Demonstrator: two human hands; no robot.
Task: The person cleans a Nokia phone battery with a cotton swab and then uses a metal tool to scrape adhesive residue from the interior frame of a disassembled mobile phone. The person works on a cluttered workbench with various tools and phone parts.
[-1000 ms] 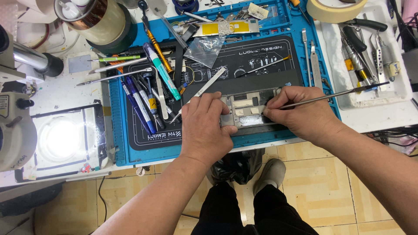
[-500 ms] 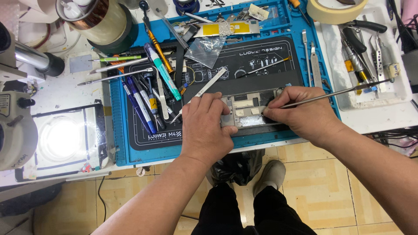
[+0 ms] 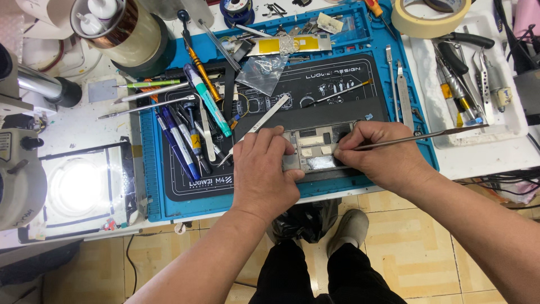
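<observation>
- An opened phone [image 3: 316,151] lies flat near the front edge of the blue mat [image 3: 151,163], between the two hands, its inner plates and shields showing.
- The left hand [image 3: 264,169] is clamped over the phone's left end, fingers curled on its top edge, apparently to pin it down against the probing.
- The right hand [image 3: 382,155] pinches a long thin metal tool [image 3: 416,137] like a pen; its tip meets the phone's right part, the handle slanting out to the right.
- Left of the phone, screwdrivers and pens [image 3: 185,135] lie in a loose row on the mat, within reach.
- Tweezers [image 3: 259,125] rest just above the left hand.
- A white tray [image 3: 509,132] of pliers sits right of the mat; a tape roll [image 3: 430,17] lies behind it.
- A lit lamp [image 3: 76,186] glows far left.
</observation>
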